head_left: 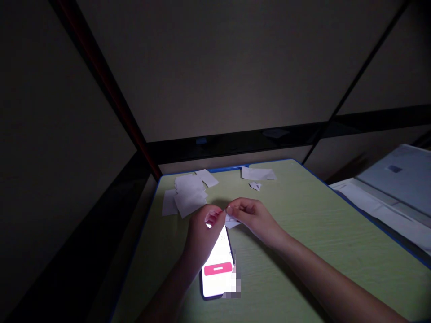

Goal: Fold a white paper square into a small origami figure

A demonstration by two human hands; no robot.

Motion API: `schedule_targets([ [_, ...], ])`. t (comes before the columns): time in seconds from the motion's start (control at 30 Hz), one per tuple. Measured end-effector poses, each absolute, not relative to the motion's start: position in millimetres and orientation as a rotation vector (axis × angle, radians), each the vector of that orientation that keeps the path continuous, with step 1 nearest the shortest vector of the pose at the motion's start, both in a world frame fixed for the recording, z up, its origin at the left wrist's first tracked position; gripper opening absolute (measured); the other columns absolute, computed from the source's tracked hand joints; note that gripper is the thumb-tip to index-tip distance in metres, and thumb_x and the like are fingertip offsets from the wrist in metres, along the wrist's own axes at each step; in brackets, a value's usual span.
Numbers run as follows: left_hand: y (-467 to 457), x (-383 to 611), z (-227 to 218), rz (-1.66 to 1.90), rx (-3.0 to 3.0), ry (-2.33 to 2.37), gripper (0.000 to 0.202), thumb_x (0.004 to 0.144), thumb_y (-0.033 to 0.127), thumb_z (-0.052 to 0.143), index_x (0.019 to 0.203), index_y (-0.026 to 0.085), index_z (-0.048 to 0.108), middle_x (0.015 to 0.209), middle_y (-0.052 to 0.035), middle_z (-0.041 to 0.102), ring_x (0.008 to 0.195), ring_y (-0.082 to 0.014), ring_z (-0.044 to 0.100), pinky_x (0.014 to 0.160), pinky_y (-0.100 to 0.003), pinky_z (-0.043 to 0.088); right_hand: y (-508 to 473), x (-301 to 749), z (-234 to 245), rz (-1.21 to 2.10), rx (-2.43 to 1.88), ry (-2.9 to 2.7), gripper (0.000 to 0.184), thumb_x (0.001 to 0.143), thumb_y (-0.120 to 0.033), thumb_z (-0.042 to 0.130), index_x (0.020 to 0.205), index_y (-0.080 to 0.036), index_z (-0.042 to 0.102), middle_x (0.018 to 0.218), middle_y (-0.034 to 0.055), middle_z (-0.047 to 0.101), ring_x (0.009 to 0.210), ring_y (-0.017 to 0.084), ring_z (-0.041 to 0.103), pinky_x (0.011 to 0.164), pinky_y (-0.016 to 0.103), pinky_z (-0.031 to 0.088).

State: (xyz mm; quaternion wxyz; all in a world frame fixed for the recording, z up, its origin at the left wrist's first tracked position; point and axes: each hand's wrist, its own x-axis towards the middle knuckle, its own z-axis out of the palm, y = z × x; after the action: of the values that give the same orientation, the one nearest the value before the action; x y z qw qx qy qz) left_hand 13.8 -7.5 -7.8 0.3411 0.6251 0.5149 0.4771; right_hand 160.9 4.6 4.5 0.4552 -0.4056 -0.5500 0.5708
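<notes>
Over the green table [286, 264], my left hand [204, 231] and my right hand [252, 217] meet at the fingertips. Both are closed in a pinch on a small piece of white paper [231, 221], mostly covered by the fingers. Below them lies a phone [217, 282] with a bright white screen and a red bar; my left hand covers part of its upper end. To the left of my hands is a loose pile of white paper pieces [190, 197]. Beyond my right hand sits a small folded paper [255, 185].
A flat white paper strip [258, 173] lies by the table's far blue edge. Dark wall panels [222, 80] rise behind the table. On the right, a pale grey flat object [397, 175] rests over white sheets [380, 211] beside the table edge.
</notes>
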Motion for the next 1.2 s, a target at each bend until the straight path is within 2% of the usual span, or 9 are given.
schedule_targets([
  [0.2, -8.7, 13.3, -5.4, 1.237, 1.610, 1.340, 0.011, 0.075, 0.025, 0.056, 0.071, 0.015, 0.057, 0.062, 0.0000, 0.061, 0.058, -0.0129, 0.058, 0.054, -0.022, 0.044, 3.8, 161.7, 6.3, 1.467, -0.960, -1.446, 0.017, 0.071, -0.030, 0.065, 0.072, -0.013, 0.063, 0.067, 0.0014, 0.062, 0.061, 0.012, 0.053, 0.059, 0.025, 0.039],
  [0.37, -8.2, 6.3, 3.0, 1.281, 1.523, 1.207, 0.022, 0.080, 0.029, 0.043, 0.074, 0.015, 0.058, 0.058, 0.0003, 0.058, 0.055, -0.0129, 0.055, 0.053, -0.023, 0.041, 4.4, 163.3, 4.2, 1.421, -0.966, -1.430, 0.016, 0.072, -0.029, 0.064, 0.070, -0.013, 0.061, 0.062, -0.0010, 0.057, 0.056, 0.010, 0.049, 0.054, 0.024, 0.035],
  [0.47, -8.5, 0.4, 5.2, 1.359, 1.437, 1.070, 0.026, 0.077, 0.028, 0.035, 0.083, 0.015, 0.056, 0.066, -0.0022, 0.062, 0.056, -0.0145, 0.056, 0.052, -0.026, 0.040, 3.9, 163.5, 4.5, 1.420, -0.972, -1.396, 0.015, 0.071, -0.029, 0.063, 0.068, -0.015, 0.060, 0.060, -0.0019, 0.055, 0.054, 0.010, 0.047, 0.053, 0.024, 0.035],
  [0.63, -11.6, -0.7, 3.7, 1.343, 1.490, 1.074, 0.023, 0.069, 0.018, 0.034, 0.069, 0.016, 0.057, 0.062, -0.0029, 0.060, 0.057, -0.0156, 0.054, 0.053, -0.027, 0.039, 3.0, 163.2, 6.4, 1.404, -0.987, -1.385, 0.014, 0.071, -0.029, 0.062, 0.069, -0.016, 0.060, 0.060, -0.0018, 0.055, 0.054, 0.010, 0.047, 0.053, 0.024, 0.035],
  [0.83, -11.5, 1.1, -1.1, 1.360, 1.613, 1.150, 0.023, 0.064, 0.009, 0.036, 0.059, 0.017, 0.057, 0.058, -0.0011, 0.057, 0.056, -0.0138, 0.052, 0.052, -0.025, 0.038, 2.7, 162.9, 6.9, 1.379, -0.997, -1.364, 0.014, 0.070, -0.030, 0.063, 0.070, -0.015, 0.062, 0.059, -0.0014, 0.056, 0.054, 0.011, 0.047, 0.053, 0.024, 0.035],
  [0.9, -11.7, 2.6, -2.1, 1.315, 1.657, 1.204, 0.021, 0.066, 0.007, 0.038, 0.063, 0.017, 0.057, 0.060, -0.0005, 0.058, 0.058, -0.0132, 0.053, 0.053, -0.023, 0.039, 2.5, 163.0, 6.6, 1.369, -0.998, -1.371, 0.015, 0.071, -0.031, 0.063, 0.070, -0.015, 0.062, 0.060, -0.0013, 0.056, 0.054, 0.011, 0.047, 0.053, 0.024, 0.035],
  [1.03, -15.0, 7.7, -0.2, 1.193, 1.754, 1.252, 0.007, 0.075, 0.017, 0.050, 0.077, 0.017, 0.056, 0.067, 0.0001, 0.059, 0.061, -0.0122, 0.054, 0.053, -0.021, 0.040, 2.9, 163.7, 4.6, 1.350, -1.002, -1.402, 0.018, 0.073, -0.033, 0.062, 0.071, -0.015, 0.061, 0.061, -0.0013, 0.055, 0.055, 0.011, 0.047, 0.053, 0.024, 0.035],
  [1.2, -18.3, 12.1, 1.7, 1.150, 1.848, 1.228, 0.003, 0.074, 0.019, 0.055, 0.073, 0.017, 0.055, 0.063, 0.0019, 0.056, 0.057, -0.0104, 0.051, 0.051, -0.019, 0.038, 4.9, 163.8, 1.2, 1.331, -0.989, -1.428, 0.018, 0.075, -0.033, 0.060, 0.071, -0.015, 0.060, 0.060, -0.0020, 0.053, 0.054, 0.010, 0.044, 0.052, 0.023, 0.034],
])
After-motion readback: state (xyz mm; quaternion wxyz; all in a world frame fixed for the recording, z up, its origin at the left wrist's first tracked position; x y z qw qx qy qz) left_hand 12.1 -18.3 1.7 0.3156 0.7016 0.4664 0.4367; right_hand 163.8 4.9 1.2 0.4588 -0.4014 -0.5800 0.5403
